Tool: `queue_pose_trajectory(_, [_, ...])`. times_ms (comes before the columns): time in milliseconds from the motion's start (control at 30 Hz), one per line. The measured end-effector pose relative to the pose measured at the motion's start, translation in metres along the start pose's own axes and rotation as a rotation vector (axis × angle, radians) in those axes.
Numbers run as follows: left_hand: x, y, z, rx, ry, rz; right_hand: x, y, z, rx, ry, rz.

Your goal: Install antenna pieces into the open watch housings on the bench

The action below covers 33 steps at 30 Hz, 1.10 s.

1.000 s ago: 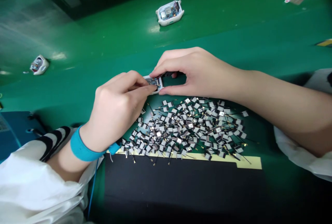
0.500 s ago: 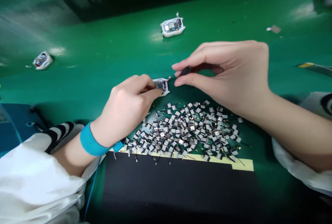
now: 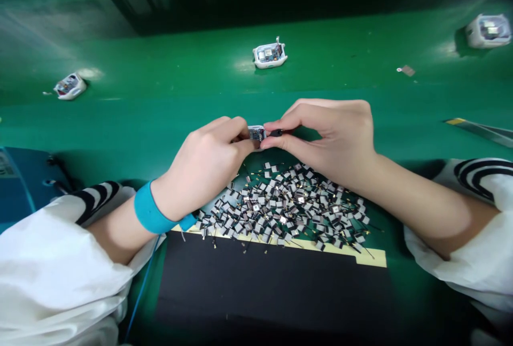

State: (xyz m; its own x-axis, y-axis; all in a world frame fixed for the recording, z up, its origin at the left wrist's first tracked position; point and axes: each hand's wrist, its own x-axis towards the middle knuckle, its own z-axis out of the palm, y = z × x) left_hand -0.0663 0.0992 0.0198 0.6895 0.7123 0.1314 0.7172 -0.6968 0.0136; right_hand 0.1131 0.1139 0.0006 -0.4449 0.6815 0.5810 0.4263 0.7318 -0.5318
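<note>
My left hand (image 3: 212,161), with a teal wrist strap (image 3: 151,209) behind it, grips a small white open housing (image 3: 256,135) with a circuit board inside. Its fingers cover the left part of the housing. At the housing's right end is my right hand (image 3: 328,135), thumb and fingers pinched round a small black piece (image 3: 276,133). Most of that piece is covered, so its kind cannot be made out. Just below the hands lies a heap of small grey-and-black antenna-like parts (image 3: 280,201) with thin black leads.
Another open white housing (image 3: 270,56) stands farther back, one (image 3: 70,86) at left and one (image 3: 489,31) at far right. Tweezers (image 3: 481,129) lie at right, near a small flat tag (image 3: 407,70). A black sheet (image 3: 272,287) with a yellow edge is in front; a blue box (image 3: 24,180) stands left.
My right hand has moved left and down, bringing the black piece to the housing's right end. My left hand keeps its grip. The view has shifted slightly, showing the far-right housing more fully.
</note>
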Motion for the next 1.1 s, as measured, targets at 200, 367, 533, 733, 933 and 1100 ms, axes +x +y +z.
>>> queue_pose_trajectory(200, [0.001,-0.001,0.000,-0.047,-0.019,-0.039,-0.001,-0.006,0.003,-0.092,-0.027,-0.036])
queue_pose_trajectory(367, [-0.001,0.000,0.001,-0.020,0.005,-0.031,-0.003,-0.012,0.006,-0.115,-0.047,0.090])
queue_pose_trajectory(533, [-0.001,0.001,0.002,0.025,0.036,-0.026,-0.004,-0.011,0.009,-0.096,-0.067,0.190])
queue_pose_trajectory(733, [-0.001,0.001,0.003,-0.031,0.015,-0.046,-0.004,-0.006,0.011,-0.016,-0.011,0.210])
queue_pose_trajectory(933, [0.000,-0.003,0.002,-0.118,-0.015,-0.020,0.000,-0.003,0.014,0.127,0.007,0.260])
queue_pose_trajectory(1100, [-0.004,0.008,-0.003,-0.133,-0.034,-0.024,0.009,0.005,-0.006,0.236,0.069,0.260])
